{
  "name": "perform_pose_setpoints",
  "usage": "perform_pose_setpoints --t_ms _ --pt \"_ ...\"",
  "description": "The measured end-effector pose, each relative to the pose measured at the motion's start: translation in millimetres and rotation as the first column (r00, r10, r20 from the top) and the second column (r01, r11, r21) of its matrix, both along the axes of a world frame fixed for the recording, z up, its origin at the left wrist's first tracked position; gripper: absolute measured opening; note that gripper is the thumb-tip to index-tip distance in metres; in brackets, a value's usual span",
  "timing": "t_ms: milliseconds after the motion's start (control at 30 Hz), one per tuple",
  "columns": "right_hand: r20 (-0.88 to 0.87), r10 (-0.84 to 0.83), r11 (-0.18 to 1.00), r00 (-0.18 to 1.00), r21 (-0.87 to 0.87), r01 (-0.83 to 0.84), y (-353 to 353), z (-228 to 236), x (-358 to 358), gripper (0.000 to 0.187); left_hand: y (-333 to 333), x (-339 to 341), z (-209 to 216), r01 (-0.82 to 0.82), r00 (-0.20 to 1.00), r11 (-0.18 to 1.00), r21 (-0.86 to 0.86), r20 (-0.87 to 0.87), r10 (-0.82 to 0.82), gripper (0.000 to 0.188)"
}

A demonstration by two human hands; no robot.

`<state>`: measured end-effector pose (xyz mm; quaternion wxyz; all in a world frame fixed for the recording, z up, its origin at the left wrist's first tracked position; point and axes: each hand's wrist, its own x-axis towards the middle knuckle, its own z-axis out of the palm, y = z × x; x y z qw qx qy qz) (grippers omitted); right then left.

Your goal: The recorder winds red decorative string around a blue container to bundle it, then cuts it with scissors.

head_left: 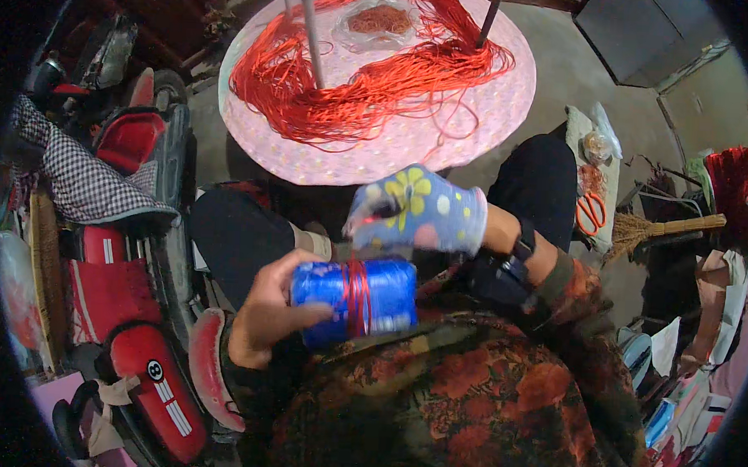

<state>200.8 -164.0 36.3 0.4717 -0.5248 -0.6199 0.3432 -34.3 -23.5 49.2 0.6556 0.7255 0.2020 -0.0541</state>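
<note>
A blue, plastic-wrapped pack (392,288) lies in my left hand (264,312), its thumb across the front and the fingers behind the left end. Several turns of red cord (356,295) go round the pack's middle. Just above it, my right hand (421,210) wears a blue flowered glove, its fingers curled in a pinch. A bit of red shows at those fingertips, which are slightly blurred. Past the glove, a large loose skein of red cord (346,107) lies around upright rods on a round pink-covered table (269,158). One strand trails toward the glove.
A clear bag of brownish-red bits (379,21) sits inside the skein. To the right are orange-handled scissors (591,213) on a pale seat and a straw broom (666,225). A red ride-on toy (154,391) and a checked cloth (101,180) crowd the left.
</note>
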Motion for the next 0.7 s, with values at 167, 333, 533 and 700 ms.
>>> perform_pose_setpoints --t_ms 167,333,533,700 --pt "-0.186 0.105 0.933 0.977 -0.321 -0.161 -21 -52 -5 0.02 -30 -16 9 -0.42 0.696 0.529 -0.737 0.112 0.709 0.07" --pt "0.514 0.176 0.984 0.84 -0.088 -0.152 -24 2 -30 0.015 -5 2 -6 -0.53 0.848 0.832 0.161 0.114 0.518 0.058" --pt "0.076 0.039 0.992 0.996 -0.124 -0.029 1 -6 11 0.024 -12 1 -6 -0.072 0.989 0.978 -0.196 0.115 0.096 0.059" --pt "-0.053 -0.041 0.965 0.998 -0.26 0.026 -29 -61 4 0.022 -4 -17 -11 -0.39 0.715 0.662 -0.64 0.243 0.656 0.081"
